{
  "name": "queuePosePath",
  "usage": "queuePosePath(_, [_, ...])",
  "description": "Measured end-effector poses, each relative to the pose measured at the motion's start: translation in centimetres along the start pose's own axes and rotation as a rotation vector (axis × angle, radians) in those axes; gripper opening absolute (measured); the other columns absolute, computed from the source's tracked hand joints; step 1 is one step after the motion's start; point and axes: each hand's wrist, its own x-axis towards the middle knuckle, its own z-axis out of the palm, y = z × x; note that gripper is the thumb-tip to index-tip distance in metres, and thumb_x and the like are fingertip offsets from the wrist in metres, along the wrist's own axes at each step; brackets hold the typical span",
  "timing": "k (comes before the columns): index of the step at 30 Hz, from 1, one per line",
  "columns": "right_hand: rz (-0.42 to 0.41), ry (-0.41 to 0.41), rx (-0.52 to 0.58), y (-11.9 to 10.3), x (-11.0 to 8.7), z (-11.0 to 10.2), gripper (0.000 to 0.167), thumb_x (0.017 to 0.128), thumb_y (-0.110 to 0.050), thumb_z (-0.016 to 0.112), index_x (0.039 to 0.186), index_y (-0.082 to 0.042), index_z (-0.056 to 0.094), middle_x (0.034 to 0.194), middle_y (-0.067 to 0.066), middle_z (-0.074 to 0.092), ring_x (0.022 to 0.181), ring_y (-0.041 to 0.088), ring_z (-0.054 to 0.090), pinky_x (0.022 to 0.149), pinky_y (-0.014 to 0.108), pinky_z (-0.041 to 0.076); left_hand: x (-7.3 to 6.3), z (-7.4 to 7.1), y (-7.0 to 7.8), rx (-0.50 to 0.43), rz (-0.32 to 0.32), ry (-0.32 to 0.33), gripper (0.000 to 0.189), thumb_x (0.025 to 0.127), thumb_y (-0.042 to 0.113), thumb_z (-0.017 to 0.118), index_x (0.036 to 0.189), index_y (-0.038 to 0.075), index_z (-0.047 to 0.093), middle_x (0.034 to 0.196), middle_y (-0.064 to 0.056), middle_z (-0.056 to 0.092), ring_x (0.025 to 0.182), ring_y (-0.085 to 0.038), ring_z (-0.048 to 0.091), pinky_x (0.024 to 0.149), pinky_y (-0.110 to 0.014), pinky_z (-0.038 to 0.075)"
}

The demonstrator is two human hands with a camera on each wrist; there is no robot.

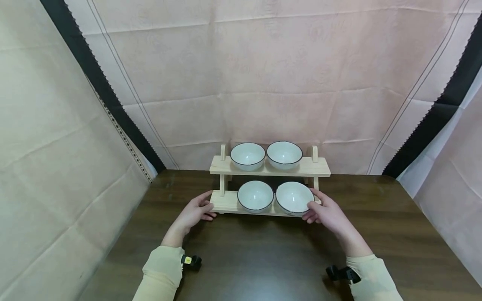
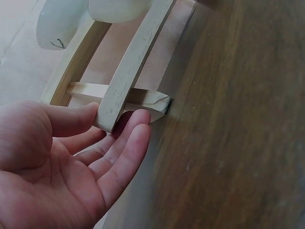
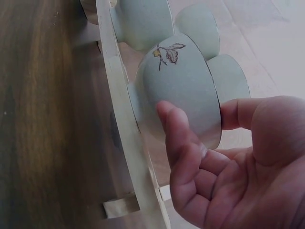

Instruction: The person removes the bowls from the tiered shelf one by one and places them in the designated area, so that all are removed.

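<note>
A two-tier wooden rack [image 1: 226,202] carries white bowls with dark rims, two on each tier. My left hand [image 1: 196,212] pinches the left end of the lower shelf. In the left wrist view, the thumb lies on the shelf board [image 2: 136,62] and the fingers curl below it. My right hand [image 1: 325,211] is at the lower right bowl [image 1: 294,197], holding its right side. The right wrist view shows the thumb at this bowl's rim and fingertips against its outer wall, near a printed leaf sprig [image 3: 171,52]. Beside it sits the lower left bowl [image 1: 255,195].
Both upper bowls, left [image 1: 247,154] and right [image 1: 284,154], stand close together on the top shelf [image 1: 312,166]. The rack is near the back edge of the dark wooden table [image 1: 256,255]. Pale cloth walls [image 1: 278,75] rise behind and at both sides.
</note>
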Motion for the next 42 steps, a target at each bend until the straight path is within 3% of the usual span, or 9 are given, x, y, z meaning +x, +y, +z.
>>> queuePosePath(22, [0.004, -0.031, 0.019, -0.7, -0.7, -0.8, 0.068, 0.107, -0.012, 0.049, 0.166, 0.007, 0.020, 0.084, 0.016, 0.078, 0.068, 0.021, 0.074, 0.062, 0.032, 0.052, 0.1, 0.3, 0.1, -0.006, -0.024, 0.001, 0.060, 0.112, 0.009, 0.056, 0.167, 0.004, 0.033, 0.127, -0.025, 0.064, 0.101, -0.036, 0.074, 0.086, -0.044, 0.063])
queuePosePath(29, [-0.021, -0.084, 0.051, -1.3, -1.3, -2.5, 0.070, 0.105, -0.007, 0.049, 0.167, 0.005, 0.019, 0.084, 0.018, 0.077, 0.068, 0.022, 0.073, 0.059, 0.028, 0.052, 0.3, 0.2, 0.1, -0.010, -0.013, -0.007, 0.061, 0.113, 0.011, 0.056, 0.167, 0.003, 0.031, 0.130, -0.025, 0.064, 0.103, -0.039, 0.074, 0.087, -0.046, 0.063])
queuePosePath(42, [-0.086, -0.252, 0.024, -2.4, -3.3, -4.1, 0.066, 0.108, -0.010, 0.053, 0.165, 0.006, 0.024, 0.089, 0.021, 0.076, 0.074, 0.028, 0.074, 0.064, 0.032, 0.056, 0.1, 0.1, 0.2, -0.002, -0.015, -0.013, 0.060, 0.113, 0.012, 0.055, 0.167, 0.003, 0.031, 0.129, -0.026, 0.064, 0.104, -0.038, 0.073, 0.088, -0.046, 0.063])
